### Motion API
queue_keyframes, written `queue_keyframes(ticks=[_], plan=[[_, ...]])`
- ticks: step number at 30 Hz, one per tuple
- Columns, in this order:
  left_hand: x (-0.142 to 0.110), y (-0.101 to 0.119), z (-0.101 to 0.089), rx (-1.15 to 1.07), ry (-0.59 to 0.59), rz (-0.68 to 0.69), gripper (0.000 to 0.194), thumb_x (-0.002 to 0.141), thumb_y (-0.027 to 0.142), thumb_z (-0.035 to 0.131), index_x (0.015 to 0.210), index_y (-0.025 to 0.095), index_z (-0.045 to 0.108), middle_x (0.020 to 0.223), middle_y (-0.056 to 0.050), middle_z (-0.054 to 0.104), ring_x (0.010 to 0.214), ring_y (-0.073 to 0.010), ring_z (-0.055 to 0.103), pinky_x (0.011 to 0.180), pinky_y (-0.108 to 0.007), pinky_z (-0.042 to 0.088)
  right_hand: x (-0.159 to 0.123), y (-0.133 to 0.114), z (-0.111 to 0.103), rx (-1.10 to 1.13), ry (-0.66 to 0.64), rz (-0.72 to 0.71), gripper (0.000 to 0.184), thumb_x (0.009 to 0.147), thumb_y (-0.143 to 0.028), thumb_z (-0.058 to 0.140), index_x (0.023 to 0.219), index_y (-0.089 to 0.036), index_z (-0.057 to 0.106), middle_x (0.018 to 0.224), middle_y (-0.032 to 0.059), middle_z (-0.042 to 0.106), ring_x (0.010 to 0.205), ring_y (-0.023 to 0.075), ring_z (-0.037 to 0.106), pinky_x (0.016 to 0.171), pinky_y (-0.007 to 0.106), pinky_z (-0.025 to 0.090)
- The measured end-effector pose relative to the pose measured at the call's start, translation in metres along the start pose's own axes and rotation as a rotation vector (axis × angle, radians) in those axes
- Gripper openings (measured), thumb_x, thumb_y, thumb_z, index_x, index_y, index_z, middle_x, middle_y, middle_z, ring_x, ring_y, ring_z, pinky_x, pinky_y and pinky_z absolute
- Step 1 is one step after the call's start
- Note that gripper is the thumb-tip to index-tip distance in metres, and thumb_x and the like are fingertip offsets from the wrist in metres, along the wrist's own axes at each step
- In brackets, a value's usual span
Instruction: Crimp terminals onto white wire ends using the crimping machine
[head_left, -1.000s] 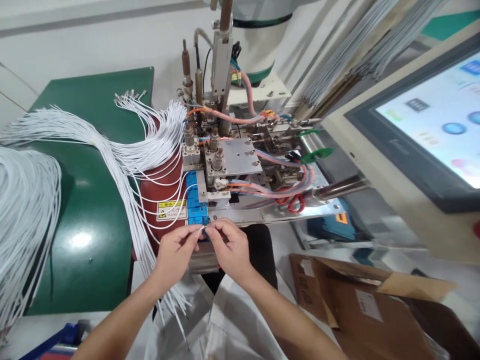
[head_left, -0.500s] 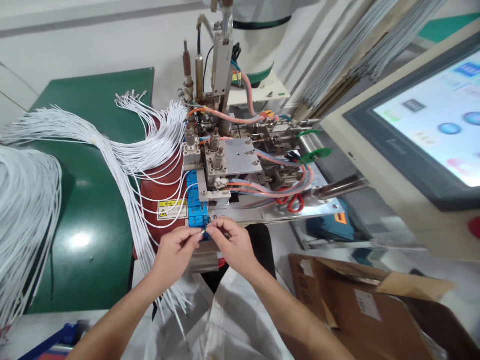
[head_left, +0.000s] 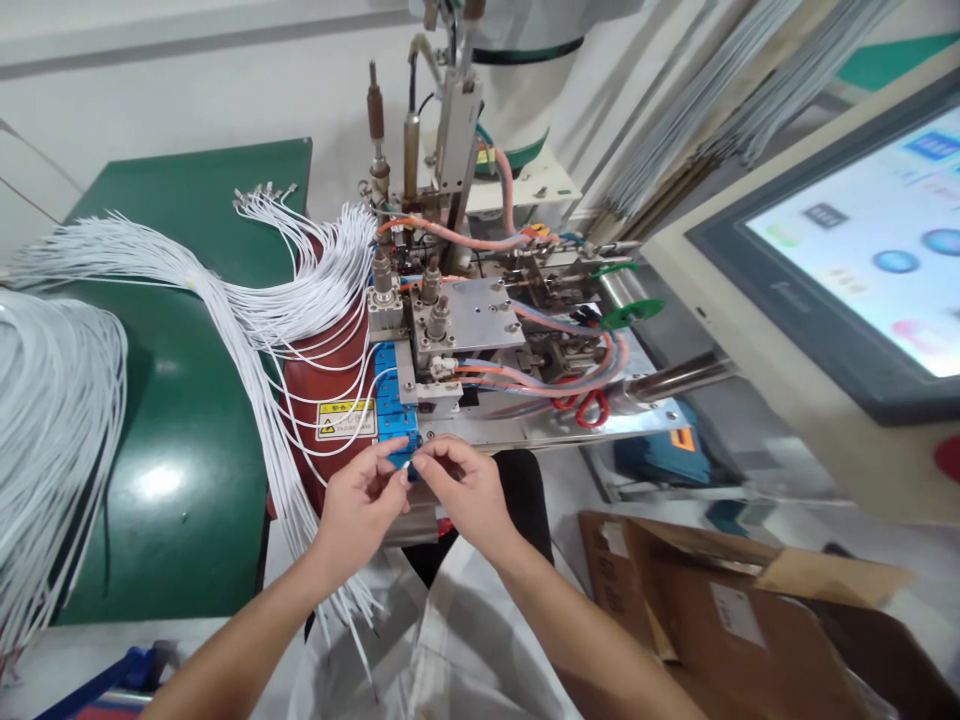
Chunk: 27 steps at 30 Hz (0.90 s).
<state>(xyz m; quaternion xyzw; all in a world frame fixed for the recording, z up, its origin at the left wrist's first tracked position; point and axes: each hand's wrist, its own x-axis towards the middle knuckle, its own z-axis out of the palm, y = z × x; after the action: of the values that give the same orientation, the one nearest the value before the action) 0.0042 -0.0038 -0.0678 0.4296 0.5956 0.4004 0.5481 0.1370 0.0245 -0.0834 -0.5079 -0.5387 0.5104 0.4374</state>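
Note:
My left hand (head_left: 358,503) and my right hand (head_left: 459,492) meet fingertip to fingertip in front of a small metal machine (head_left: 465,325). Both pinch the end of a thin white wire (head_left: 409,464) just below a row of blue connector blocks (head_left: 391,400) on the machine's front. A bundle of white wires (head_left: 247,300) fans out from the left across a green table (head_left: 172,400) and droops past a red part with a yellow warning label (head_left: 343,418).
A touchscreen panel (head_left: 847,260) stands at the right. Open cardboard boxes (head_left: 720,610) lie at lower right. More white wires (head_left: 52,440) hang at the far left. Orange and blue hoses run over the machine.
My hands have stayed at the same spot; the left fingers have closed in slightly nearer the blue blocks. The view has shifted a little.

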Motion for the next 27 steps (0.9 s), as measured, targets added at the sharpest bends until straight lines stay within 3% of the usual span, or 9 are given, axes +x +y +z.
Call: queue_keyframes(ticks=[5,13,17,21,27], plan=[[0.000,0.002,-0.001,0.044,-0.073,0.029,0.032,0.080,0.021,0.050,0.111,0.016,0.056,0.063,0.004,0.051,0.051,-0.0064,0.052,0.053,-0.019,0.042,-0.002,0.003,0.000,-0.007,0.012,-0.045,0.011,0.074,-0.020,0.056,0.064,-0.017,0.059,0.064,-0.0003,0.056,0.057,0.0106,0.048,0.052,0.023,0.038],[0.001,0.001,0.001,0.061,-0.056,0.020,0.028,0.083,0.026,0.049,0.109,0.016,0.050,0.067,0.003,0.054,0.055,-0.0089,0.056,0.057,-0.021,0.045,-0.005,0.000,0.002,-0.193,0.115,-0.133,0.015,0.075,-0.021,0.054,0.060,-0.019,0.057,0.062,0.0009,0.058,0.061,0.0137,0.053,0.056,0.025,0.041],[0.007,-0.001,-0.013,0.346,-0.037,0.153,0.036,0.083,0.026,0.050,0.119,0.021,0.048,0.076,0.001,0.059,0.059,-0.0095,0.054,0.061,-0.023,0.047,-0.001,0.009,-0.004,-0.295,0.137,-0.158,0.015,0.078,-0.024,0.051,0.065,-0.019,0.056,0.066,0.0015,0.058,0.065,0.0144,0.054,0.060,0.025,0.042],[0.018,-0.005,-0.030,0.664,-0.034,0.363,0.021,0.085,0.021,0.047,0.097,0.021,0.063,0.088,-0.002,0.063,0.081,-0.0139,0.059,0.077,-0.027,0.047,0.009,0.025,-0.008,-0.318,0.050,-0.062,0.016,0.083,-0.027,0.045,0.073,-0.020,0.056,0.071,0.0006,0.057,0.065,0.0133,0.054,0.061,0.024,0.043],[0.030,-0.016,-0.033,0.778,0.046,0.490,0.021,0.085,0.017,0.045,0.093,0.018,0.065,0.089,-0.005,0.062,0.083,-0.0149,0.060,0.078,-0.028,0.048,0.013,0.035,-0.006,-0.509,0.029,-0.124,0.014,0.082,-0.023,0.044,0.073,-0.020,0.053,0.075,0.0028,0.059,0.072,0.0165,0.055,0.066,0.027,0.042]])
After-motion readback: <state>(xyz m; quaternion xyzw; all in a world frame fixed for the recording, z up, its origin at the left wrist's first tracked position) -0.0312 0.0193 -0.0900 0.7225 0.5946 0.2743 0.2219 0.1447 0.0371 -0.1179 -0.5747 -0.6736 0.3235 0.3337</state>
